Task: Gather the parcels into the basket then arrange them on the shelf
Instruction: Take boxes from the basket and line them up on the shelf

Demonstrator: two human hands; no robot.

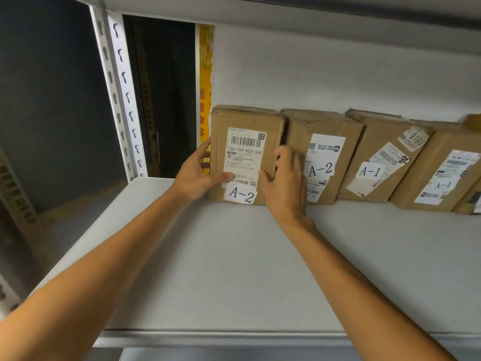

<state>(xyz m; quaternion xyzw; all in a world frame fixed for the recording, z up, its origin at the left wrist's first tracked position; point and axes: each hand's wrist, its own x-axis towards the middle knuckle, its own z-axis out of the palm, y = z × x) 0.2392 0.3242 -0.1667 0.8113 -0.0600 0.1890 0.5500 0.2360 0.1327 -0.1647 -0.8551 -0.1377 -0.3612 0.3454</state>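
Observation:
A brown cardboard parcel labelled A-2 (244,142) stands upright at the back of the white shelf board (234,269), at the left end of a row. My left hand (196,173) holds its left edge, thumb on the front label. My right hand (285,178) grips its right edge, fingers reaching into the gap beside the second A-2 parcel (322,157). Further right lean two A-1 parcels (382,157) (440,168). The basket is out of view.
A white slotted upright post (122,95) stands at the shelf's left end, with a dark opening behind it. A yellow strip (205,79) runs down the wall's left edge. Another shelf board (286,9) lies overhead. More parcels sit at the far right edge (473,201).

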